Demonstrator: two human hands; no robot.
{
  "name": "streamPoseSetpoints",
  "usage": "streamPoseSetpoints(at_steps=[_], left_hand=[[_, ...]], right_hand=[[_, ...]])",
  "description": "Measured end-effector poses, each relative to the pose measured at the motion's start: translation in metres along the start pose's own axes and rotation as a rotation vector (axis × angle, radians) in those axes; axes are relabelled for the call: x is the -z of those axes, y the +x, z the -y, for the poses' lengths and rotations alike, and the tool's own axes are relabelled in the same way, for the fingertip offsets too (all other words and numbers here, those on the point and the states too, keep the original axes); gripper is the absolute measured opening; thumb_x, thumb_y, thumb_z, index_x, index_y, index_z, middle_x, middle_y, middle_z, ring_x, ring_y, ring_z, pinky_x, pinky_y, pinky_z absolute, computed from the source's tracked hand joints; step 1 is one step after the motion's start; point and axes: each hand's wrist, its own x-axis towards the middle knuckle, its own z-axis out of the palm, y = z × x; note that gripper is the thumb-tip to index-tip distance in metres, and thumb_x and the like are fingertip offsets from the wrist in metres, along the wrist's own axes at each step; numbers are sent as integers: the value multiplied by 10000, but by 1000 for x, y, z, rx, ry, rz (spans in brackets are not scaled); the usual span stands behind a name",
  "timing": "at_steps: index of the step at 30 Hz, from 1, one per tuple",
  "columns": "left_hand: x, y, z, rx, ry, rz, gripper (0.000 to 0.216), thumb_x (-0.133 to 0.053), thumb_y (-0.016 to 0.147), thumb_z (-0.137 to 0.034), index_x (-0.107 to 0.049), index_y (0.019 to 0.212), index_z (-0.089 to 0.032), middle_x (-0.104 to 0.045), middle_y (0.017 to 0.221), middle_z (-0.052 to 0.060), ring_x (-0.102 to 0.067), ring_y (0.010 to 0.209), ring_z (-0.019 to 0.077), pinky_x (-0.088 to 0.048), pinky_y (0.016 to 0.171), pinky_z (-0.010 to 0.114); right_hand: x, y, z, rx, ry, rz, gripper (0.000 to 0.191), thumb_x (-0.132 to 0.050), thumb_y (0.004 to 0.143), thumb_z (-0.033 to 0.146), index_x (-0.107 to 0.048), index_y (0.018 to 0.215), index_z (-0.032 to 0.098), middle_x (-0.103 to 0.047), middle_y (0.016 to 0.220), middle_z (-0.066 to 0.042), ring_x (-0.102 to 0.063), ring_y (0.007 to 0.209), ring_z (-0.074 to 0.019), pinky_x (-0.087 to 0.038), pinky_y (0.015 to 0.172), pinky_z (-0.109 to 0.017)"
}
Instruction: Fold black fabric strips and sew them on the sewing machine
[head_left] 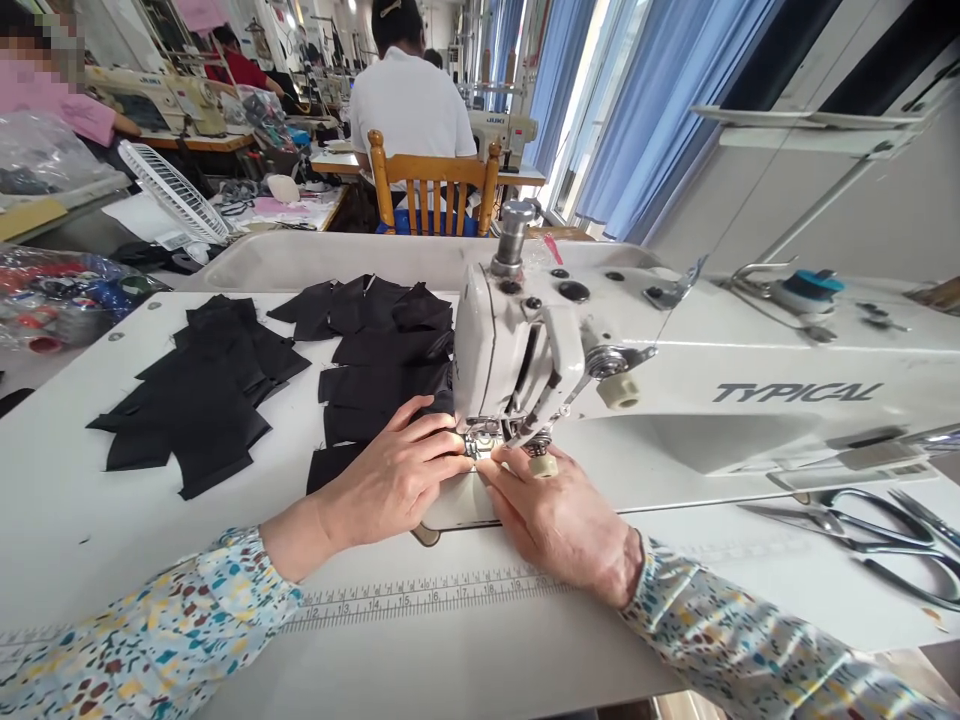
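Note:
My left hand (pixel 394 478) lies over the sewing machine's bed, its fingers stretched out and apart, tips beside the presser foot (pixel 484 445). Black fabric pieces (pixel 386 385) reach under and beyond those fingers. On the other side of the foot is my right hand (pixel 559 515), thumb and fingers drawn together close to the needle area. Whatever lies between its fingertips is too small and hidden to make out. The white sewing machine (pixel 517 340) stands over both hands, and its head hides part of the right fingers.
More black fabric pieces (pixel 202 385) lie in a loose pile at left. Scissors (pixel 885 540) rest at right. A printed ruler tape (pixel 420 597) runs along the table's front. Beyond are a wooden chair (pixel 435 175), a person in white (pixel 412 100), and a white fan (pixel 174 190).

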Motion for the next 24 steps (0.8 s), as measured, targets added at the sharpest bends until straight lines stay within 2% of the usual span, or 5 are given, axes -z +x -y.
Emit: streamPoseSetpoints(at_steps=[7, 16, 24], left_hand=[[-1, -1, 2, 11, -44, 8, 471, -455, 908, 42, -700, 1211, -224, -703, 1008, 2, -628, 1000, 164, -246, 1237, 509], [0, -3, 3, -10, -24, 34, 462, -444, 931, 25, -676, 1248, -219, -706, 1026, 20, -622, 994, 179, -244, 1236, 542], [0, -4, 1, -47, -8, -23, 392, -430, 975, 10, -687, 1212, -168, -715, 1041, 34, -631, 1022, 173, -253, 1239, 551]], right_hand=[[2, 0, 1, -36, 37, -2, 233, -457, 1026, 183, -654, 1144, 148, -682, 1065, -116, -583, 898, -242, -476, 842, -409], [1, 0, 0, -31, 24, -39, 271, -444, 1035, 189, -642, 1216, 150, -696, 1041, -116, -592, 873, -243, -479, 824, -409], [-1, 0, 1, 8, -16, -65, 255, -451, 1031, 174, -655, 1172, 115, -694, 1070, -124, -599, 927, -243, -466, 867, -393]])
